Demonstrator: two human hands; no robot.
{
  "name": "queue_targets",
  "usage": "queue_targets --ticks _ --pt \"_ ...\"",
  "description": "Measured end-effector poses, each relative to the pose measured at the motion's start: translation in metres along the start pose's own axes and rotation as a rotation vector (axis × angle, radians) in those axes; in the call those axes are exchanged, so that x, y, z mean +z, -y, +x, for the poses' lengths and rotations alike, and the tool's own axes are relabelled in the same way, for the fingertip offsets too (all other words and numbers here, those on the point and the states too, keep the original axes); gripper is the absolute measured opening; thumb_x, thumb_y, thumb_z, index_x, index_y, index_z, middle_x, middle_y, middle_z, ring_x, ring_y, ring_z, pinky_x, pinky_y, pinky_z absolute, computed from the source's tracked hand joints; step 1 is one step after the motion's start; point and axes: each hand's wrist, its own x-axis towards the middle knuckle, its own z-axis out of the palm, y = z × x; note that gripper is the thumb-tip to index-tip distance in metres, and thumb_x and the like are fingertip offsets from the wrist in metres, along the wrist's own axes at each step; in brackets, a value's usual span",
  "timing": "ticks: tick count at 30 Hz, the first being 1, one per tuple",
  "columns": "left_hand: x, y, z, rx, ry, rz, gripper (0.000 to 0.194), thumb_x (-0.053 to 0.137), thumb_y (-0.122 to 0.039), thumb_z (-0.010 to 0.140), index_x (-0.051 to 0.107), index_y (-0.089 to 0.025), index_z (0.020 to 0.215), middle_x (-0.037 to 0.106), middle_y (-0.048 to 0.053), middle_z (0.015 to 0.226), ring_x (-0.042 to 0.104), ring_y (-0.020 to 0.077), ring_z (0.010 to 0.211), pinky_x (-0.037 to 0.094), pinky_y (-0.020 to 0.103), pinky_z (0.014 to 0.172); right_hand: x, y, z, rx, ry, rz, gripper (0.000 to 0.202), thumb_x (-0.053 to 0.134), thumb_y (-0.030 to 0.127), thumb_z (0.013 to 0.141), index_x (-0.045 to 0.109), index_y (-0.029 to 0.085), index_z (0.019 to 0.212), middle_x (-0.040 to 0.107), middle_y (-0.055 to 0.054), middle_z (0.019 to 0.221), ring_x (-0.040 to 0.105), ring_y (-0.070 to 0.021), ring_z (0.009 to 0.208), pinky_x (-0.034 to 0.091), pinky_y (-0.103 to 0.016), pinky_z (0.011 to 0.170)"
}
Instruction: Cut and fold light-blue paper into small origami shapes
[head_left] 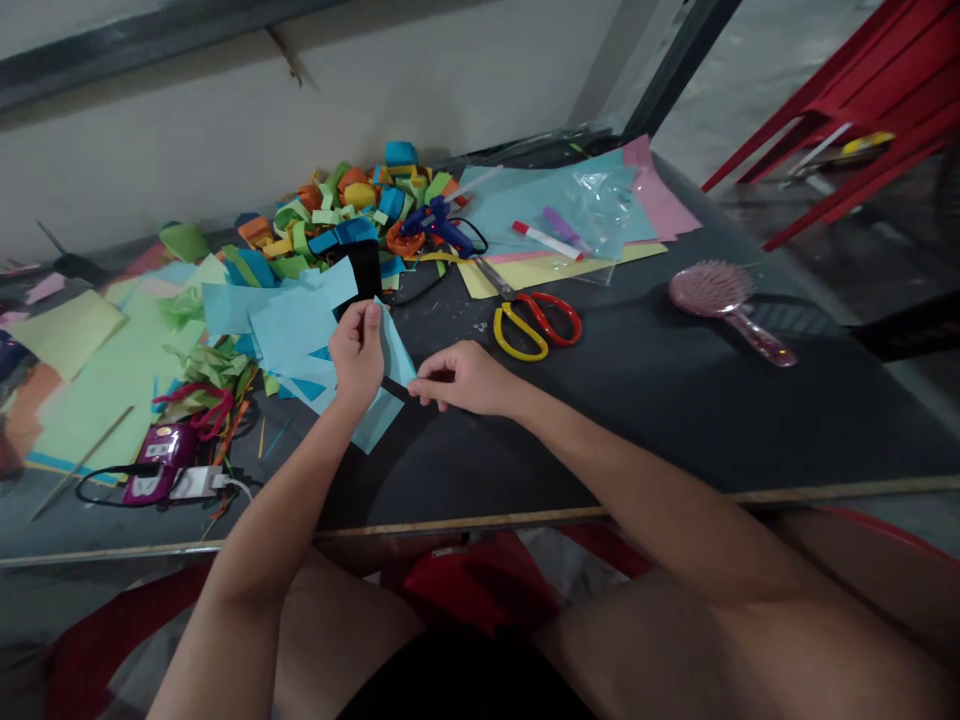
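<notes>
A folded light blue paper point(395, 350) is held up between my two hands, above the dark table. My left hand point(358, 355) pinches its upper left side between thumb and fingers. The fingertips of my right hand point(463, 378) are closed on its lower right corner. Behind and below my left hand lie several loose light blue sheets point(289, 325). Scissors point(536, 320) with one yellow and one red handle lie to the right, beyond my right hand.
Folded paper pieces point(360, 195) are heaped at the back by a blue glue gun point(442, 225). A marker point(547, 240) lies on coloured sheets point(525, 200). The hairbrush point(720, 295) is at right; a purple device point(161, 460) with cables is at left. The table point(660, 430) has a light front edge.
</notes>
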Motion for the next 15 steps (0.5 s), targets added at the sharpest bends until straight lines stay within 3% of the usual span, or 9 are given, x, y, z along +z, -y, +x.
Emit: queue_targets --ticks 8,15 --pt "-0.001 0.007 0.004 -0.065 -0.037 0.023 0.043 0.048 -0.057 0.096 0.067 -0.02 0.084 0.049 -0.001 0.061 0.042 0.0123 0.057 0.034 0.026 0.055 -0.001 -0.004 0.003 0.025 0.034 0.026 0.028 0.058 0.037 0.088 0.07 0.015 0.075 0.072 -0.005 0.071 0.061 -0.0094 0.05 0.049 -0.023 0.053" --pt "0.001 0.011 0.008 -0.135 -0.028 -0.001 0.04 0.053 -0.053 0.094 0.066 -0.019 0.079 0.04 -0.004 0.054 0.037 0.0106 0.05 0.031 0.025 0.05 0.002 -0.002 0.002 -0.068 -0.076 -0.035 0.025 0.056 0.028 0.084 0.064 0.016 0.064 0.066 -0.001 0.062 0.058 -0.0076 0.048 0.045 -0.022 0.053"
